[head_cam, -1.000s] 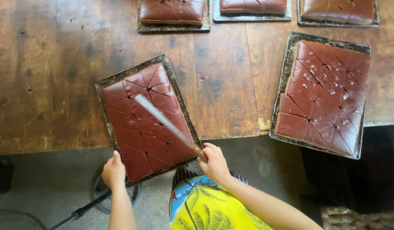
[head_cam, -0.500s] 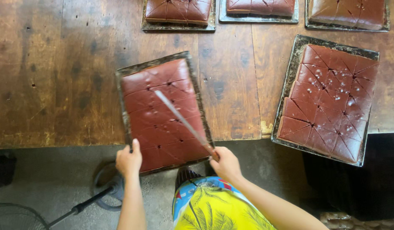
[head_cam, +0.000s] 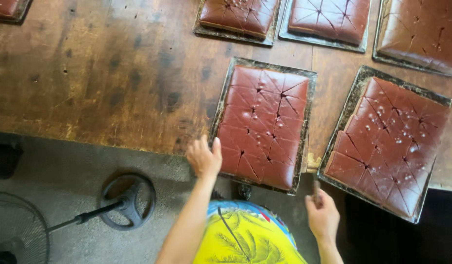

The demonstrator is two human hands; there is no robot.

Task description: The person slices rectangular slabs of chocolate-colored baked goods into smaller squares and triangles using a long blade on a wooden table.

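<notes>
Four more cake trays (head_cam: 385, 145) on wood; fan stand (head_cam: 127, 199) below.

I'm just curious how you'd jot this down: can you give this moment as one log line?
left hand: on near corner of middle tray | right hand: grips knife handle below table edge, blade unseen | brown slab: scored

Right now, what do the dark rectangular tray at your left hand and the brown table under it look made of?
The dark rectangular tray looks like thin metal, its rim blackened and crusted, though that is a guess. The brown table is wood: visible plank seams, grain, worn stained patches. The left hand touches the tray's near corner.
</notes>
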